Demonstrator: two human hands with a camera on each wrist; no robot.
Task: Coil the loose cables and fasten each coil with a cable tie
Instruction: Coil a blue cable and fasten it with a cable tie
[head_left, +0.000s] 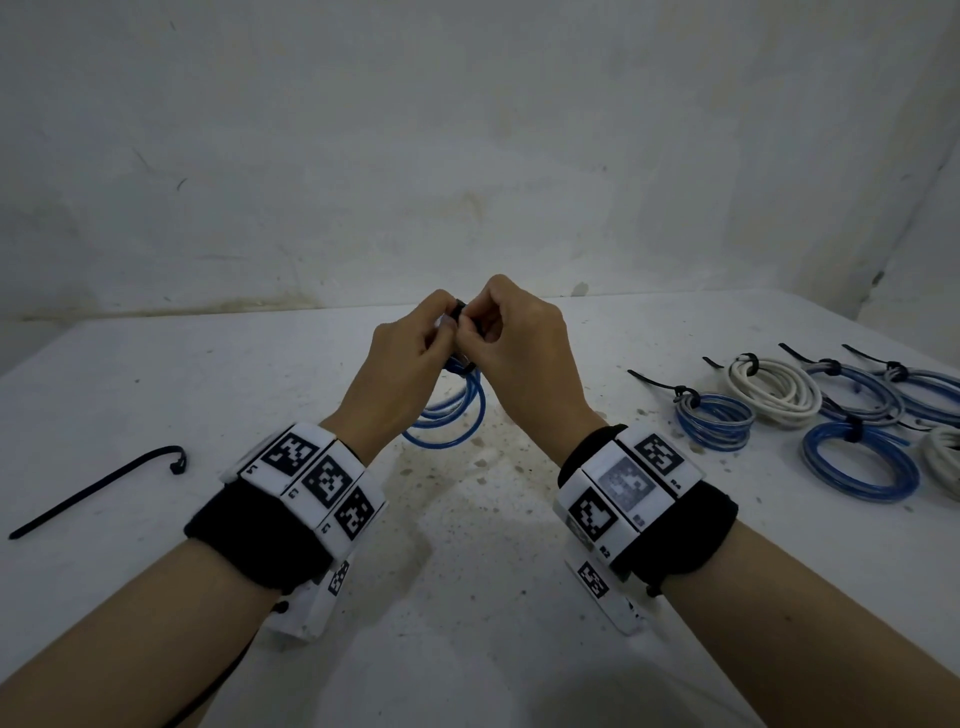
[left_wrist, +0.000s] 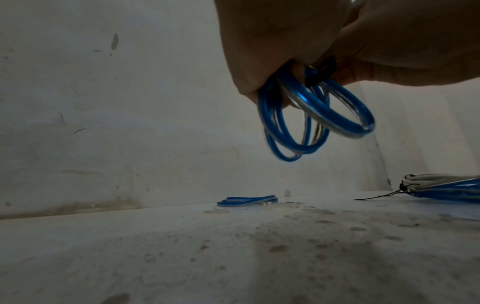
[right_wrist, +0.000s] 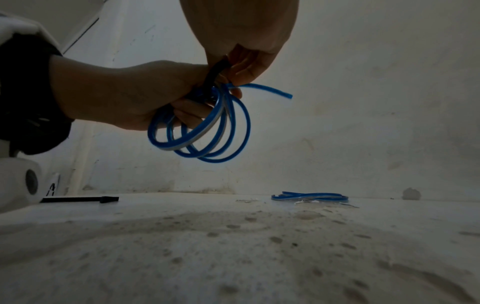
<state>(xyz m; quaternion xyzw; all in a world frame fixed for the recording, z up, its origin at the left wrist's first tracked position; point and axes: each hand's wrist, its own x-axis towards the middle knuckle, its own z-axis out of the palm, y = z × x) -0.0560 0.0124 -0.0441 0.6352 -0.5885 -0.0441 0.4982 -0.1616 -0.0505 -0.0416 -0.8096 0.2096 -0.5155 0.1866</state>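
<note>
A blue cable coil (head_left: 457, 415) hangs above the middle of the table, its loops dangling from my two hands. My left hand (head_left: 415, 338) grips the top of the coil (left_wrist: 311, 115) with curled fingers. My right hand (head_left: 498, 332) pinches a black cable tie (head_left: 460, 310) that wraps the coil's top beside the left fingers. From the right wrist, the tie (right_wrist: 215, 72) runs down between both hands and one cable end (right_wrist: 272, 90) sticks out to the right. The tie's head is hidden by my fingers.
A spare black tie (head_left: 98, 488) lies on the white table (head_left: 467, 597) at the left. Several tied blue and white coils (head_left: 779, 395) sit at the right. Another blue cable (right_wrist: 309, 196) lies flat near the back wall, hidden behind my hands in the head view.
</note>
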